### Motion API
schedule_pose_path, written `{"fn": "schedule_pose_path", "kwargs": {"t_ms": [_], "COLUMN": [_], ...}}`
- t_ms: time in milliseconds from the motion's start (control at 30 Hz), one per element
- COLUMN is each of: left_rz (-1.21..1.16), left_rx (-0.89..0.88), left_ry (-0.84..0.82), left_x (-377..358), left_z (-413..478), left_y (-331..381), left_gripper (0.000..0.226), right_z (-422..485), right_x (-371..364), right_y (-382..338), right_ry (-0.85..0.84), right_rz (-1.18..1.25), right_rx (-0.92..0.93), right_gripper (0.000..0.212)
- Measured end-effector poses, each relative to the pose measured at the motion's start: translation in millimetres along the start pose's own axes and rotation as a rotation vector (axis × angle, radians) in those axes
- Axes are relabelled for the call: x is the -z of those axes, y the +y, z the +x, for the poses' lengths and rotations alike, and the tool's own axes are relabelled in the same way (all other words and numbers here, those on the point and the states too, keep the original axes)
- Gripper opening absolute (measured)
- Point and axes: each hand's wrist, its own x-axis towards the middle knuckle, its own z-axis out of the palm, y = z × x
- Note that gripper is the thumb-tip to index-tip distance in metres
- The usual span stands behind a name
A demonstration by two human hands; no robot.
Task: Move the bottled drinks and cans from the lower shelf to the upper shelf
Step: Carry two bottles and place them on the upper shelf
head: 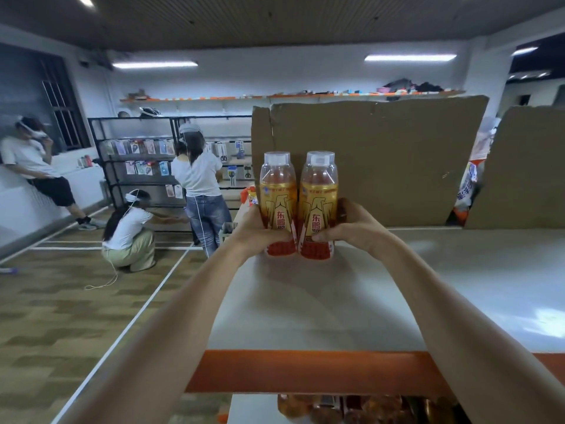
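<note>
Left hand (260, 231): mine, curled round the lower half of the left bottle (277, 191), thumb across the front of the label, fingers out of sight behind it.
Right hand (351, 228): curled round the right bottle (318, 191) at about the same height, thumb across the front near the base.
Bottles: two alike, amber drink, gold-and-red labels, clear caps. Both upright, side by side, sides touching.
Position: at the left end of the upper shelf (336, 301), towards the back. Bases down at the shelf surface, shadow just beneath; I cannot tell whether they rest on it or sit just above.
Behind: a cardboard sheet (382, 163) stands upright just beyond the bottles. A second cardboard sheet (526, 166) stands further right.
Shelf front: orange edge strip (305, 371) runs under my forearms.
Lower shelf (253, 408): more bottles (305, 407) show below the strip, blurred, amber like the two I hold.
Background: display rack (137, 160) with hanging packets across the room; three people near it, one standing, one crouching, one leaning on the wall.
</note>
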Motion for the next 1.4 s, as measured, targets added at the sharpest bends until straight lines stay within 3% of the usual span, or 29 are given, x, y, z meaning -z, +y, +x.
{"fn": "schedule_pose_path", "kwargs": {"t_ms": [500,700,900,1133,1400], "left_rz": [0.073,0.140,0.198,0.247,0.386], "left_rx": [-0.161,-0.111,-0.120,-0.082,-0.034], "left_ry": [0.216,0.245,0.231,0.255,0.277], "left_x": [-8.1,-10.7,-10.9,-9.5,-16.6], "left_z": [-6.6,2.5,4.1,3.0,-12.0], "left_y": [1.3,-5.9,-7.1,-8.8,10.5], "left_gripper": [0.039,0.032,0.030,0.050,0.045], "right_z": [10.4,22.7,22.3,20.2,22.7], "right_x": [-16.9,-21.0,-23.7,-24.3,-24.0], "right_y": [11.8,20.7,22.9,21.8,25.9], "right_ry": [0.187,0.243,0.289,0.310,0.288], "right_rz": [-0.192,-0.232,-0.269,-0.217,-0.239], "right_rx": [0.106,0.087,0.131,0.121,0.077], "right_gripper": [0.054,0.062,0.056,0.057,0.060]}}
